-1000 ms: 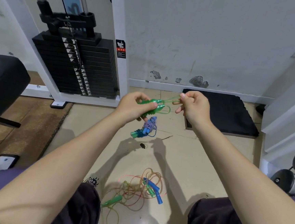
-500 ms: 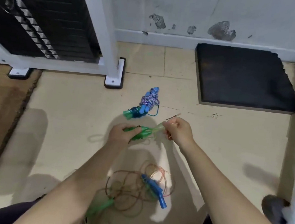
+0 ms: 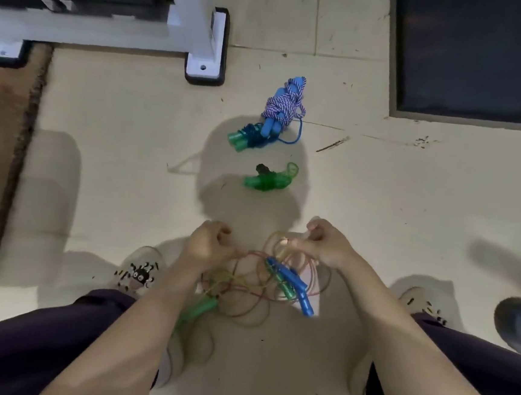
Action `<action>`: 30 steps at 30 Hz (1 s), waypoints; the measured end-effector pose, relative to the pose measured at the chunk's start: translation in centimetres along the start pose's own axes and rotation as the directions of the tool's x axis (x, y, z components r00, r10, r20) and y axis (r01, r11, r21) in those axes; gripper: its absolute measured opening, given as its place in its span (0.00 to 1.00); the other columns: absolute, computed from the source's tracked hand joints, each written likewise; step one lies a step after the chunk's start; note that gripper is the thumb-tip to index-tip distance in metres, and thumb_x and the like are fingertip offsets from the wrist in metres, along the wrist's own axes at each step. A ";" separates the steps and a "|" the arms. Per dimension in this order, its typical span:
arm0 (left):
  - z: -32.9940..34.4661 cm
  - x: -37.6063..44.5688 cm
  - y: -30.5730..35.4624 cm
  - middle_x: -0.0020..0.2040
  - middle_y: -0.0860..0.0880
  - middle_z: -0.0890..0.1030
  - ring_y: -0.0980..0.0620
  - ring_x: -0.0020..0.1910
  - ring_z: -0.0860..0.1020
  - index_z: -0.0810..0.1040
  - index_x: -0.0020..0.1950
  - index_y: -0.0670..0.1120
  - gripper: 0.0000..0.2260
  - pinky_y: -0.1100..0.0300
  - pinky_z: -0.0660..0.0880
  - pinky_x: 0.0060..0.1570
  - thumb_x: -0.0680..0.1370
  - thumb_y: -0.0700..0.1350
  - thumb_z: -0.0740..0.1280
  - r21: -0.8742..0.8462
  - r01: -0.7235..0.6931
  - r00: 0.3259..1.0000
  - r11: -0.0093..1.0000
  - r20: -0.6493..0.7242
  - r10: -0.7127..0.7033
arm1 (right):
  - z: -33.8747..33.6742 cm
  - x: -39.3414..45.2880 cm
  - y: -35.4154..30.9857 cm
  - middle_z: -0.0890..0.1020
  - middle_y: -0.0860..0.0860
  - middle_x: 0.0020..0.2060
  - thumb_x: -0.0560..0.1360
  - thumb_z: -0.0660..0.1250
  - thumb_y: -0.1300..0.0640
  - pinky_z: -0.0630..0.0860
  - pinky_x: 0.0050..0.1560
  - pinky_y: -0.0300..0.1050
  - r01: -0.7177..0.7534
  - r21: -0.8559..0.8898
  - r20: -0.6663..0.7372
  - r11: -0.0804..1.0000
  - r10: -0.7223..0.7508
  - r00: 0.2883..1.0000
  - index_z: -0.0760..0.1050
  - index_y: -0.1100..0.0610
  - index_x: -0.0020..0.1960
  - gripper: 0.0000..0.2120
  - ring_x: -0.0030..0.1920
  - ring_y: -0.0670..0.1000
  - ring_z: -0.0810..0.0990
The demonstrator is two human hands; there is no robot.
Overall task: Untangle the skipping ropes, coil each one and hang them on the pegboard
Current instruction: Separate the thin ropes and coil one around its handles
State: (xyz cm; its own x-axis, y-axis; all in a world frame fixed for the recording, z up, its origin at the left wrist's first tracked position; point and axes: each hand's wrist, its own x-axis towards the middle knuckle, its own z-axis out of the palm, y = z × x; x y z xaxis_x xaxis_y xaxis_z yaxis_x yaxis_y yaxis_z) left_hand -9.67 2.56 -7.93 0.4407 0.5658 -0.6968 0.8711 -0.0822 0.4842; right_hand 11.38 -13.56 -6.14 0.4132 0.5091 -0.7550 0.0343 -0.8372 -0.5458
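In the head view, both hands pinch thin cords of the tangled red and yellow ropes (image 3: 254, 288) near the feet: left hand (image 3: 206, 243), right hand (image 3: 327, 247). Which strand is hard to tell. Farther lie a coiled green rope bundle (image 3: 268, 179) and a blue wound rope bundle (image 3: 279, 110); a black mat (image 3: 479, 59) is cut off far right.
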 end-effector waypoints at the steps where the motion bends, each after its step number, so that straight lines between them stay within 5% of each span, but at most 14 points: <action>1: 0.9 -0.6 -0.8 0.57 0.50 0.75 0.51 0.54 0.76 0.76 0.63 0.48 0.33 0.58 0.77 0.54 0.64 0.60 0.80 0.005 0.006 1.000 1.000 0.000 -0.006 | 0.8 -0.3 0.9 0.81 0.51 0.44 0.68 0.78 0.48 0.75 0.49 0.47 0.015 -0.026 0.008 1.000 -0.015 1.000 0.70 0.57 0.57 0.26 0.46 0.52 0.80; 3: 2.4 -1.3 -1.7 0.56 0.51 0.71 0.51 0.55 0.74 0.75 0.62 0.51 0.32 0.55 0.76 0.57 0.62 0.58 0.80 0.026 -0.024 1.000 0.999 0.006 0.024 | 2.6 -0.6 2.1 0.81 0.53 0.45 0.63 0.81 0.49 0.78 0.45 0.45 0.054 0.011 0.003 0.998 -0.054 0.999 0.69 0.56 0.57 0.30 0.44 0.52 0.81; 6: 3.3 -1.0 -1.7 0.57 0.48 0.70 0.48 0.55 0.74 0.76 0.59 0.50 0.26 0.54 0.75 0.56 0.65 0.49 0.80 0.039 -0.070 0.997 0.997 0.017 0.069 | 4.7 -0.7 2.7 0.80 0.49 0.42 0.64 0.80 0.54 0.72 0.35 0.29 0.085 0.066 0.006 0.994 -0.085 0.996 0.71 0.55 0.50 0.22 0.40 0.44 0.78; 10: 3.8 -0.3 -1.4 0.47 0.47 0.78 0.48 0.46 0.78 0.78 0.53 0.47 0.15 0.54 0.78 0.46 0.70 0.45 0.78 -0.081 0.025 1.000 0.996 -0.001 -0.025 | 5.2 -0.5 2.4 0.79 0.56 0.41 0.69 0.76 0.62 0.77 0.42 0.42 0.099 0.222 -0.032 0.970 -0.094 0.995 0.75 0.65 0.44 0.11 0.39 0.48 0.79; 14: 2.8 -0.5 -0.2 0.28 0.47 0.79 0.51 0.27 0.75 0.84 0.44 0.39 0.13 0.60 0.73 0.30 0.73 0.49 0.76 -0.346 0.028 0.994 0.938 0.107 0.010 | 2.9 -1.2 0.0 0.77 0.53 0.34 0.72 0.73 0.66 0.71 0.29 0.33 0.083 0.388 -0.005 0.918 -0.087 0.996 0.78 0.67 0.45 0.05 0.27 0.40 0.76; 18: 0.4 -2.7 3.2 0.34 0.49 0.78 0.54 0.28 0.73 0.83 0.54 0.45 0.18 0.63 0.69 0.29 0.70 0.55 0.76 -0.528 -0.007 0.956 0.849 0.246 0.161 | -0.1 -3.3 -3.0 0.78 0.51 0.33 0.75 0.71 0.60 0.73 0.31 0.36 0.117 0.322 0.088 0.939 -0.153 0.984 0.81 0.65 0.51 0.08 0.29 0.45 0.75; 22: -1.9 -6.0 7.6 0.35 0.56 0.82 0.62 0.28 0.76 0.79 0.60 0.50 0.14 0.71 0.70 0.27 0.75 0.43 0.75 -0.497 -0.139 0.922 0.857 0.251 0.295 | -1.9 -7.2 -6.7 0.78 0.52 0.30 0.76 0.70 0.60 0.73 0.33 0.39 0.204 0.320 0.158 0.925 -0.264 0.951 0.82 0.57 0.43 0.04 0.31 0.49 0.75; 25: -4.3 -9.7 10.1 0.33 0.49 0.77 0.55 0.28 0.73 0.84 0.49 0.45 0.06 0.69 0.68 0.26 0.76 0.47 0.73 -0.405 -0.243 0.912 0.881 0.213 0.350 | -3.5 -11.1 -9.5 0.80 0.50 0.30 0.76 0.70 0.60 0.74 0.34 0.39 0.263 0.296 0.156 0.918 -0.318 0.935 0.82 0.58 0.44 0.04 0.31 0.48 0.76; 30: -9.7 -17.3 14.3 0.36 0.49 0.76 0.53 0.38 0.73 0.85 0.40 0.44 0.12 0.60 0.69 0.38 0.75 0.52 0.74 -0.293 -0.411 0.889 0.863 0.081 0.451 | -6.8 -20.0 -14.0 0.77 0.52 0.29 0.76 0.70 0.59 0.72 0.32 0.40 0.399 0.248 0.065 0.883 -0.426 0.902 0.80 0.64 0.48 0.07 0.31 0.50 0.73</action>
State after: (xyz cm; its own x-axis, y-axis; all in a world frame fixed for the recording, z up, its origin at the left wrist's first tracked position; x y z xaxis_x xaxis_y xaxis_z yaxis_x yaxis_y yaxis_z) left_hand -6.99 -0.44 16.19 0.8018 0.4000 -0.4440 0.5075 -0.0635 0.8593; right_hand 8.87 -13.36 19.09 0.2989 0.8294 -0.4721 -0.0305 -0.4861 -0.8734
